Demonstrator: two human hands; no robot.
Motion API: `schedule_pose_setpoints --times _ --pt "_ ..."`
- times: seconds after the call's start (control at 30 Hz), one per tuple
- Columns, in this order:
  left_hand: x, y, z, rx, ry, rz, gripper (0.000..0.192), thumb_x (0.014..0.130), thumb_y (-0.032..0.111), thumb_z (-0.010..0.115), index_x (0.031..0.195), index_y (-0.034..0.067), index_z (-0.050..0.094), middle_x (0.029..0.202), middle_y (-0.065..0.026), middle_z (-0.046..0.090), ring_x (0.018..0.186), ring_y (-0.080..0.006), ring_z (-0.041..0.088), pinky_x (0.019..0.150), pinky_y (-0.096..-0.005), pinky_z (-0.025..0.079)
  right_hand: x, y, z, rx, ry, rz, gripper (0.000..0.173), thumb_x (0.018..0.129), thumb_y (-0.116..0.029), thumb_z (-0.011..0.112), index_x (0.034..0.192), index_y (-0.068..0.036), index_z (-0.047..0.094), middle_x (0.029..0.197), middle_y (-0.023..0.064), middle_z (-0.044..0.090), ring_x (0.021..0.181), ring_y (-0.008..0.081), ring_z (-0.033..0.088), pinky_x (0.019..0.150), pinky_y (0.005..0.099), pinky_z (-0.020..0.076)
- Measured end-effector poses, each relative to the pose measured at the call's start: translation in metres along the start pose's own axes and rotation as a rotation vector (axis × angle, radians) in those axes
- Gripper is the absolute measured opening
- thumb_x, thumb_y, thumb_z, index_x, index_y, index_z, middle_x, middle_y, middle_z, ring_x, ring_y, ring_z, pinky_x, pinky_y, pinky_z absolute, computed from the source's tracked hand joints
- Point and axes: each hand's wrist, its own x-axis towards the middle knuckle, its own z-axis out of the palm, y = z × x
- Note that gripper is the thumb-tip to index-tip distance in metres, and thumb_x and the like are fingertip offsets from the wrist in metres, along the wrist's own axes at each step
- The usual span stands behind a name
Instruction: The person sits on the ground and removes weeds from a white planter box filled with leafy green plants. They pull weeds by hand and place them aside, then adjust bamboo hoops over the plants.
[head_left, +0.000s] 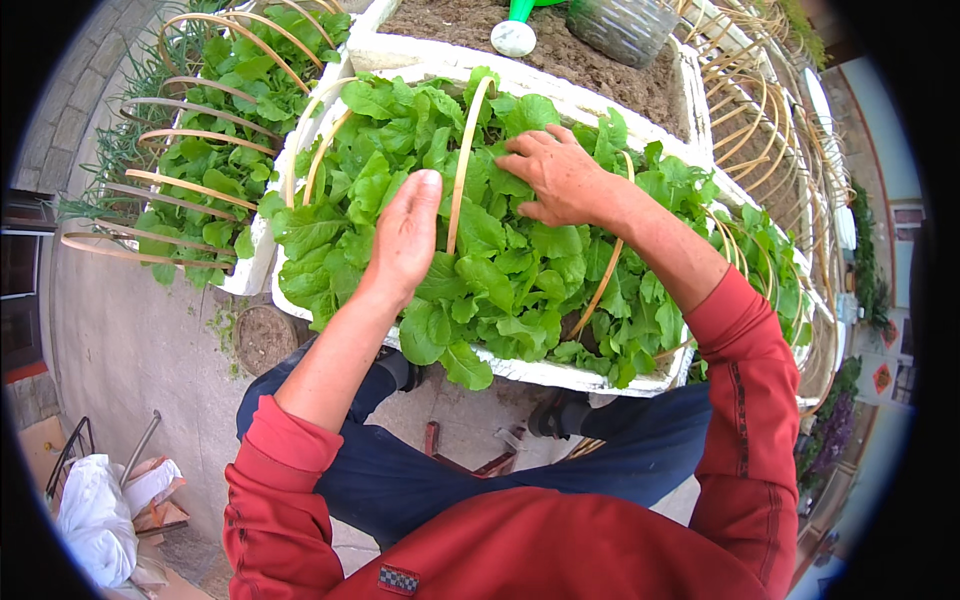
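My left hand (409, 236) is raised edge-on over leafy greens (480, 281), its thumb uppermost beside a bent bamboo hoop (466, 161). Its other fingers are largely hidden behind the thumb, so their grip does not show. On the hoop's other side, my right hand (559, 176) reaches palm down into the leaves near the far rim. Its fingers are spread, with the tips partly among the foliage; no held thing is visible. The dense greens fill a white foam planter box (585, 379), and some leaves hang over its near edge.
Another planter with greens and hoops (217, 165) stands at left. Behind is a soil-filled foam box (450, 26) holding a green watering can's spout head (514, 37) and a dark cylindrical container (622, 30). A round soil-filled pot (265, 339) sits on the paving; white bags (97, 517) lie lower left.
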Motion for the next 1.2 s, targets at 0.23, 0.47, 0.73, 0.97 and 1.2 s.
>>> schedule_pose_setpoints --times 0.23,0.47,0.73,0.97,1.2 --pt "-0.019 0.011 0.005 -0.200 0.082 -0.102 0.083 0.109 0.062 0.049 0.164 0.001 0.036 0.166 -0.0201 0.042 0.149 -0.0358 0.044 0.120 -0.0478 0.035 0.010 -0.033 0.004 0.146 0.119 -0.157 0.067 0.086 -0.013 0.071 0.152 -0.018 0.057 0.149 0.0178 0.057 0.143 0.0354 0.049 0.121 0.0543 0.0352" --pt "-0.021 0.004 -0.002 -0.146 0.059 -0.171 0.078 0.106 0.058 0.057 0.157 0.000 0.043 0.156 -0.0210 0.049 0.140 -0.0328 0.050 0.116 -0.0470 0.037 -0.008 -0.024 0.010 -0.146 -0.247 0.019 0.053 0.089 -0.018 0.065 0.141 -0.024 0.070 0.150 0.0126 0.057 0.145 0.0311 0.047 0.127 0.0527 0.0290" --pt "-0.046 -0.023 0.002 0.076 0.113 -0.130 0.048 0.093 0.010 0.068 0.137 -0.005 0.054 0.134 -0.0186 0.059 0.118 -0.0247 0.059 0.102 -0.0381 0.049 -0.034 -0.039 -0.001 0.070 0.300 -0.115 0.037 0.092 -0.030 0.076 0.124 -0.011 0.075 0.134 0.0132 0.066 0.133 0.0325 0.057 0.116 0.0519 0.0407" --pt "-0.045 -0.022 0.001 -0.012 0.083 -0.206 0.040 0.094 0.005 0.065 0.133 -0.003 0.057 0.132 -0.0145 0.062 0.123 -0.0229 0.057 0.110 -0.0341 0.041 -0.070 -0.088 0.021 0.277 0.114 -0.213 0.021 0.084 -0.029 0.081 0.089 -0.008 0.076 0.093 0.0103 0.069 0.100 0.0303 0.067 0.101 0.0473 0.0473" --pt "-0.048 -0.022 -0.014 0.215 -0.051 -0.142 0.035 0.093 0.008 0.069 0.127 -0.001 0.062 0.129 -0.0146 0.065 0.121 -0.0239 0.059 0.103 -0.0364 0.046 -0.100 -0.053 0.023 0.196 0.114 0.018 0.007 0.084 -0.015 0.075 0.082 -0.009 0.074 0.086 0.0111 0.068 0.095 0.0314 0.068 0.102 0.0468 0.0471"
